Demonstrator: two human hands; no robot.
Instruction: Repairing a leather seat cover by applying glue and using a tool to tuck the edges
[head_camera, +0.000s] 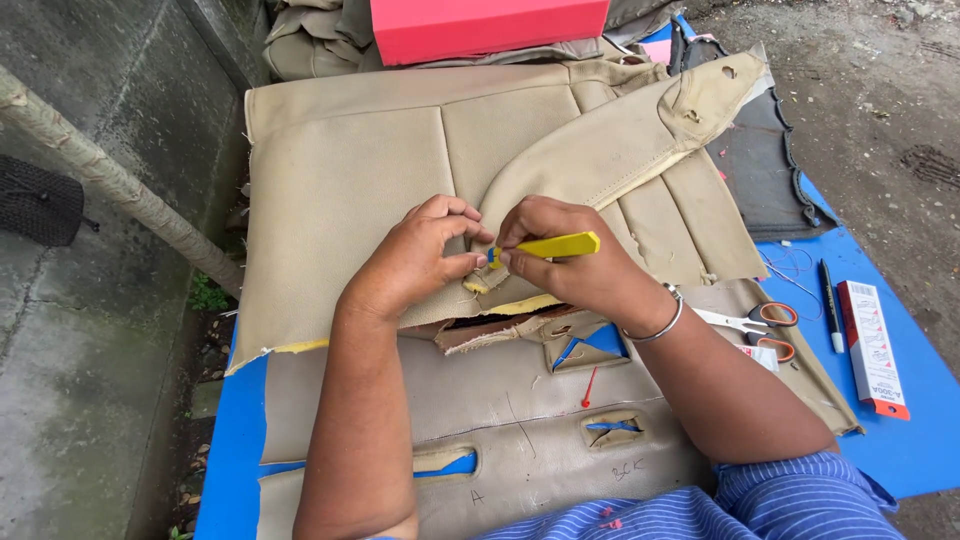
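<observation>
Nearest, tan cut panels (520, 420) with slotted openings are laid over the blue table (905, 440). Mid-scene, a yellow cutter (548, 246) is pinched in the closed right hand (575, 262), its long axis lying left-right, its tip pointing left at the seam. The left hand (420, 255) is closed on the tan seat cover (350, 170) edge. To the right, scissors (755, 325), a black pen (830, 303) and a small box (872, 348) lie beside bare table surface. Farthest, a red box (480, 25) is seen.

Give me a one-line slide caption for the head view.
Right hand works a yellow tool at a beige seat cover seam pinched by the left hand.
</observation>
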